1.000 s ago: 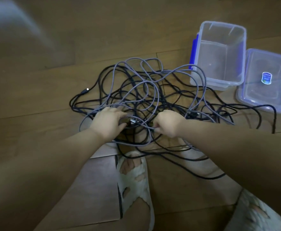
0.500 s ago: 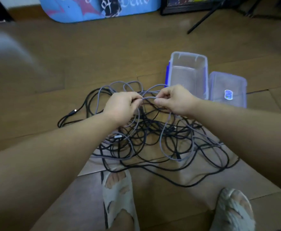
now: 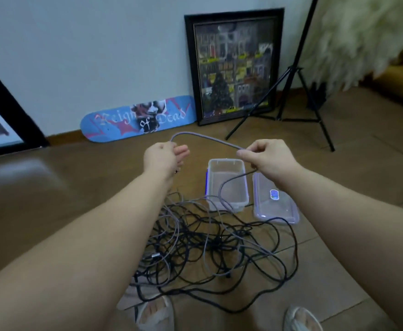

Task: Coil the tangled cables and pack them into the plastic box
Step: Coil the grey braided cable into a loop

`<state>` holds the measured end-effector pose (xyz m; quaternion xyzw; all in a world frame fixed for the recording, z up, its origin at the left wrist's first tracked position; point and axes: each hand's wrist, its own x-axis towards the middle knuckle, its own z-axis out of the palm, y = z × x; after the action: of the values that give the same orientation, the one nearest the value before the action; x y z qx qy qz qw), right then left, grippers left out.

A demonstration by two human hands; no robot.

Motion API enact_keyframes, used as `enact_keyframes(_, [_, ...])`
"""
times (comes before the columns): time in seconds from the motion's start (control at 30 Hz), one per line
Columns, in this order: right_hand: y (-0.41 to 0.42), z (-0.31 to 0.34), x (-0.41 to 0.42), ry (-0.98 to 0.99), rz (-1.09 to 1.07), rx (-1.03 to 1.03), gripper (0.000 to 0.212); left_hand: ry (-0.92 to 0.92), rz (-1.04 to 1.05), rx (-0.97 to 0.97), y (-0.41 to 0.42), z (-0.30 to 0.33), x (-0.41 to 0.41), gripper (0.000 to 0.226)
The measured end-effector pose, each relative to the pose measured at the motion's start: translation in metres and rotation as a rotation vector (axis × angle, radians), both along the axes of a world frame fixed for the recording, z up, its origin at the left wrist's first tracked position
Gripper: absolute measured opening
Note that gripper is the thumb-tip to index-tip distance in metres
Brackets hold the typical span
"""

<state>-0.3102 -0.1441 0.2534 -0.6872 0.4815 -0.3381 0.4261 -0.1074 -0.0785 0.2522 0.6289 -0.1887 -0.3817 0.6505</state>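
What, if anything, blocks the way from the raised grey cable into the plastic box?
Nothing visible blocks the plastic box: it stands open, its lid lying beside it. But the grey cable still trails into the tangle.

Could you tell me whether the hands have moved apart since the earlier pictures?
Yes. The left hand and right hand have spread apart along the grey cable, above the plastic box.

Both hands held a grey cable [image 3: 205, 137] up: left hand [image 3: 163, 156], right hand [image 3: 266, 156]. Tangled cables [image 3: 210, 244] lay on the floor [image 3: 52, 187] beside the open plastic box [image 3: 226, 185].
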Motion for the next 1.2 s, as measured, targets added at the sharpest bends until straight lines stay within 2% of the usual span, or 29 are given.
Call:
enact_keyframes(0.1, [0.011,0.027,-0.019,-0.161,-0.059,0.052,0.014,0.345,0.112,-0.121,0.011,0.029,-0.009,0.020])
enact_keyframes(0.2, [0.025,0.027,-0.038,-0.328,-0.071,0.218,0.016,0.544,0.148,-0.189,0.026,0.037,-0.015,0.032])
enact_keyframes(0.3, [0.036,0.017,-0.047,-0.498,-0.082,0.336,0.013,0.576,0.082,-0.217,0.037,0.038,-0.025,0.023])
enact_keyframes(0.4, [0.032,0.017,-0.048,-0.624,-0.149,0.327,0.009,0.416,-0.059,-0.174,0.039,0.038,-0.039,0.017])
enact_keyframes(0.5, [0.029,0.013,-0.045,-0.517,-0.168,0.268,0.011,0.126,-0.159,-0.087,0.031,0.034,-0.054,0.013])
enact_keyframes(0.6, [0.028,0.010,-0.041,-0.340,-0.148,0.166,0.010,-0.030,-0.210,-0.032,0.019,0.029,-0.063,0.013])
enact_keyframes(0.73, [0.024,0.016,-0.034,-0.096,-0.018,-0.008,0.012,-0.066,-0.238,-0.029,0.006,0.028,-0.068,0.014])
enact_keyframes(0.9, [0.029,0.030,-0.018,0.237,0.232,-0.097,0.016,-0.160,-0.276,-0.003,0.005,0.024,-0.065,0.020])
enact_keyframes(1.03, [0.038,0.050,-0.007,0.524,0.533,0.001,0.014,-0.181,-0.299,0.029,0.014,0.021,-0.049,0.019])
enact_keyframes(1.1, [0.042,0.055,-0.006,0.493,0.624,0.071,0.013,-0.069,-0.314,-0.002,0.020,0.024,-0.046,0.019])
enact_keyframes(1.2, [0.045,0.055,-0.004,0.088,0.601,0.215,0.015,0.046,-0.381,-0.084,0.028,0.031,-0.046,0.019])
